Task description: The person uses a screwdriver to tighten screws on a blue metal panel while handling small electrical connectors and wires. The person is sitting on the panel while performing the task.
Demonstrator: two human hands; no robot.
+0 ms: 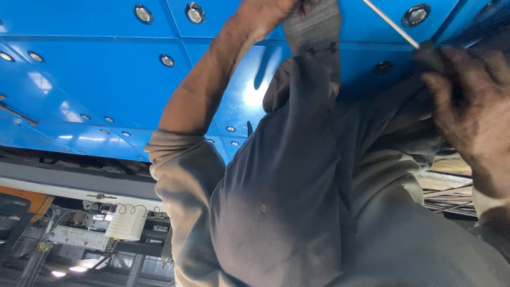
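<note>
The fingers (441,79) of the right hand (467,101) are curled together around the dark end of a thin silver metal rod with a dark handle (390,22). The hand is close to the camera and blurred, so how firmly they clamp it cannot be told. The rod slants up and left from the fist and runs out of the top edge of the view, just beside a round steel bolt head (416,15). That bolt is set in the glossy blue painted metal panel (106,79) overhead. The left hand is out of view.

Near the fist, a darker round fastener (383,67) sits in the same panel. More bolt heads (195,12) follow the panel seams toward its left edge.

Just left of the rod, a co-worker in a dark grey vest (287,186) stands with their back to the camera. One bare forearm (212,74) is raised, and its hand, covered in grey knit fabric (313,24), presses against the panel.

For overhead work like this, it seems wise to keep the wrist in line with the rod. Steady pressure along its length would help stop the tip skating over the paint. The rod should also be kept clear of the co-worker's raised hand, which is very near.
</note>
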